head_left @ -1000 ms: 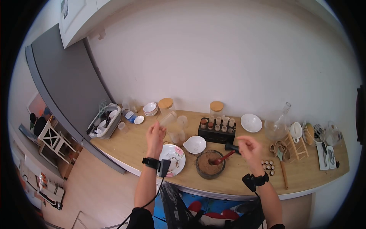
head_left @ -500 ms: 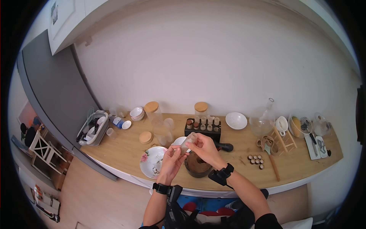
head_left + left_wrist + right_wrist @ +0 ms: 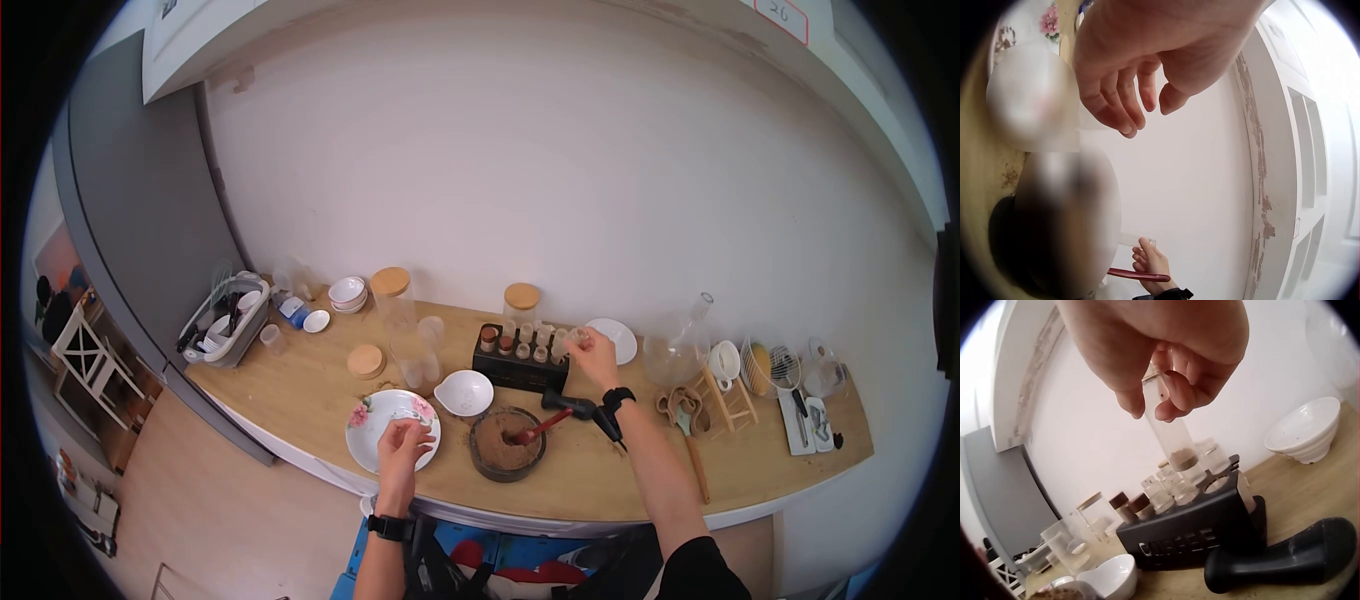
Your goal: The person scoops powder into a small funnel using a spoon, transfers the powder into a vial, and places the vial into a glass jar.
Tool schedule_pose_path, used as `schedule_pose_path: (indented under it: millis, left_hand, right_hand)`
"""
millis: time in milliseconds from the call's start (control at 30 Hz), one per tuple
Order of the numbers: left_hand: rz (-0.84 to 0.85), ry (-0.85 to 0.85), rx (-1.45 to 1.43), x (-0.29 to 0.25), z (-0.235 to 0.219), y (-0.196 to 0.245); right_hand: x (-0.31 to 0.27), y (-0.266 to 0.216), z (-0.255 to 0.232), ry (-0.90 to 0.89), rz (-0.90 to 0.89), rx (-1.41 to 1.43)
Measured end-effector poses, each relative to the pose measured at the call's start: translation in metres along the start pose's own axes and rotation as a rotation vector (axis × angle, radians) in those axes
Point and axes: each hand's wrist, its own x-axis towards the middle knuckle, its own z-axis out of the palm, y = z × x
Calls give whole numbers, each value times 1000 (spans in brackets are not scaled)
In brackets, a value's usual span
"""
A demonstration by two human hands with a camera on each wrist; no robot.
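Note:
My right hand (image 3: 592,357) pinches a clear glass tube (image 3: 1169,431) near its top between thumb and fingers. Brown powder lies in the bottom of this tilted tube. Its lower end is at the right end of a black rack (image 3: 1175,534), close by a round hole. Several more small tubes stand in the rack, two of them with brown tops. Over the floral plate (image 3: 362,448) hovers my left hand (image 3: 402,447), its fingers loosely curled around nothing. To its right, a dark bowl (image 3: 478,455) of brown powder has a red-handled tool (image 3: 550,424) standing in it.
A white bowl (image 3: 465,393) stands between plate and rack. A black-handled tool (image 3: 1285,557) lies before the rack. Tall glass containers (image 3: 400,315), a wooden lid (image 3: 366,361) and a dish basket (image 3: 232,325) are left; a wooden-handled tool (image 3: 696,465) and glass flask (image 3: 672,355) are right.
The tube was in my raised left hand, then both hands held it over the bowl. My right hand has since carried it to the rack; my left let go and stayed near the plate.

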Motion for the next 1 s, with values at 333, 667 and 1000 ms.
schedule_pose_path:
  millis: [333,667,1000]
  left_hand:
    - [-39,72,-84,8,-21,-15]
    - [-36,71,-63,13,-19,-17]
    - [-51,33,-125,11,-4,-17]
  right_hand:
    - [14,28,23,-153,81,-222]
    - [17,62,41,-271,110,-246]
    - [-91,37,-116,-188,52,-93]
